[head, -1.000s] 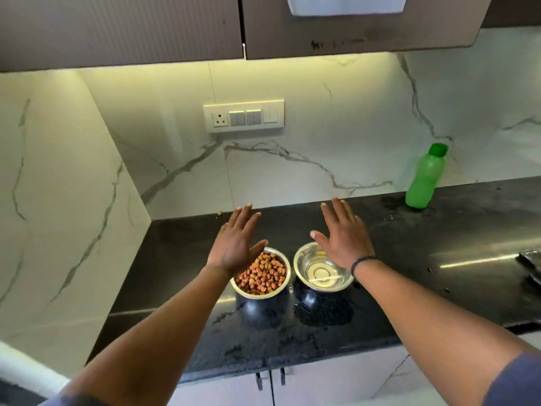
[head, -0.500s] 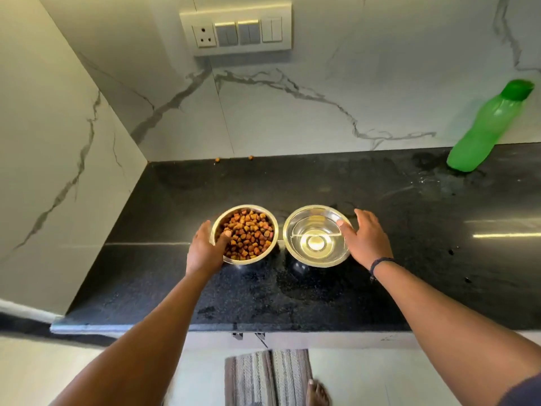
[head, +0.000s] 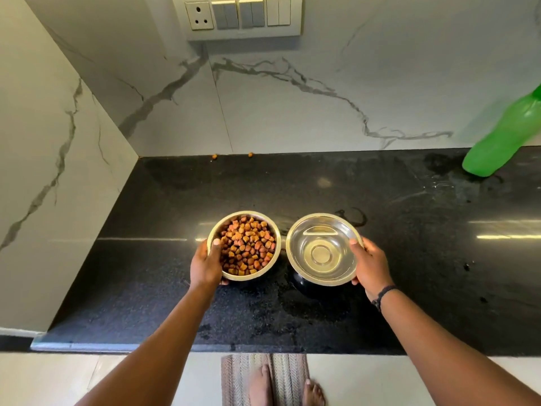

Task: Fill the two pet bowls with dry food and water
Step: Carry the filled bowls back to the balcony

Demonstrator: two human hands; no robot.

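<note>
Two steel pet bowls are side by side over the black counter (head: 146,288). The left bowl (head: 265,222) is full of brown dry food. My left hand (head: 205,266) grips its near-left rim, thumb over the edge. The right bowl (head: 322,250) holds clear water. My right hand (head: 370,265) grips its right rim, thumb on the lip. Dark shadows lie under both bowls, which seem slightly raised off the counter. A green water bottle (head: 503,142) stands capped at the far right by the wall.
Two stray kibble pieces (head: 214,156) lie at the back wall. A switch panel (head: 243,16) is on the marble backsplash. Wet patches mark the counter near the bottle. A striped mat (head: 237,376) and my bare feet show below the counter edge.
My hands came down from hovering over the bowls and closed on their rims. The bowls now look slightly lifted, and my view has tilted downward.
</note>
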